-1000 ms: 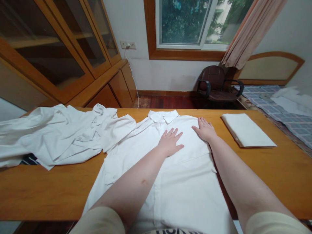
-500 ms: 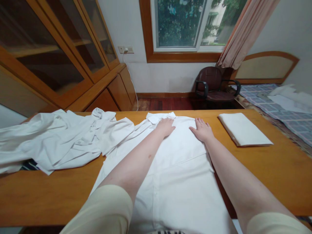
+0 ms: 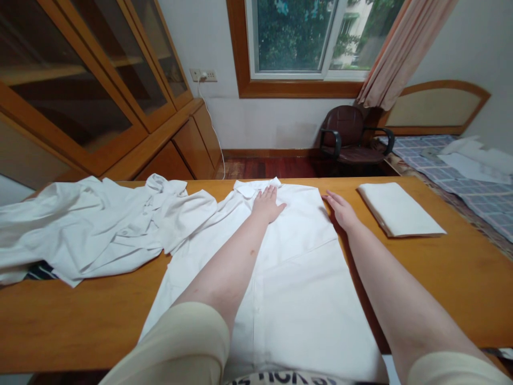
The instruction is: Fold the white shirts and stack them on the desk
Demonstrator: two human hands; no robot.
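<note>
A white button-front shirt point(image 3: 300, 299) lies spread on the wooden table, its collar point(image 3: 245, 188) at the far edge and its lower part towards me. My left hand point(image 3: 267, 205) rests flat on the shirt just below the collar, fingers stretched out. At the right edge of the shirt, near its shoulder, my right hand point(image 3: 340, 209) is turned on its side with the fingers extended. Its fingertips are close to the cloth edge; whether they touch it I cannot tell. The shirt's right side is folded inward, and a diagonal crease crosses it.
On the left of the table point(image 3: 100, 326) lies a rumpled heap of white shirts point(image 3: 108, 230), touching the spread shirt's sleeve. A folded white garment point(image 3: 401, 208) sits to the right. Beyond the table stand a brown armchair point(image 3: 347, 133), a glass-door cabinet point(image 3: 152, 117) and a bed point(image 3: 460, 166).
My right hand has slid off the shirt to its right edge and turned on its side. My left hand has shifted slightly, fingers more spread. The cloth on the right lies smoother.
</note>
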